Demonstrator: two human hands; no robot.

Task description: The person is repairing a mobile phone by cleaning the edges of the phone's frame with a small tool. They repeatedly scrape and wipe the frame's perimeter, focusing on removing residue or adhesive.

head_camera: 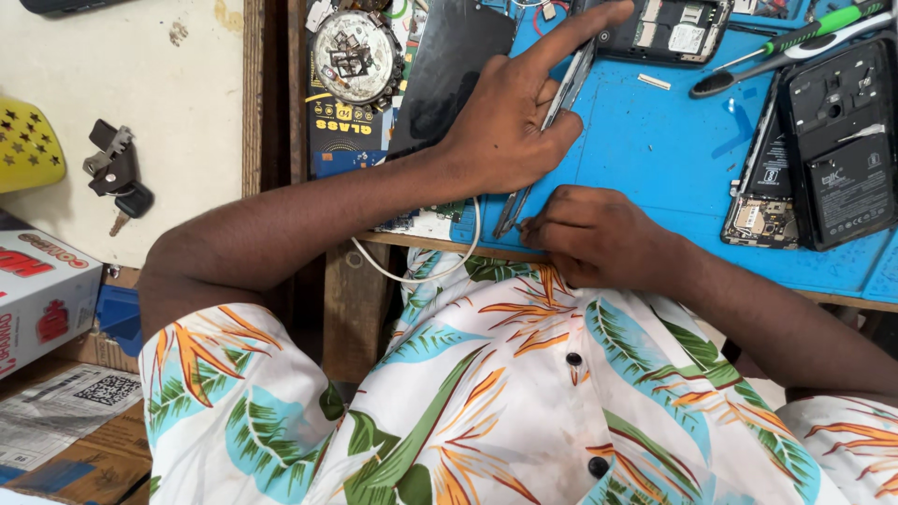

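A short-sleeved white shirt point(486, 393) is being worn, printed all over with green and pale-blue palm leaves and orange flowers (small dark buttons point(573, 359) are being shown down the front). Both forearms are being left bare below the sleeves.

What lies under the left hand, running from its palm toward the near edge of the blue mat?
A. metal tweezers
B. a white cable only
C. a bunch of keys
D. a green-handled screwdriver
A: the left hand rests on slim metal tweezers, whose tips end beside the right hand on the blue mat. The green-handled screwdriver lies farther away, near the opened phone.
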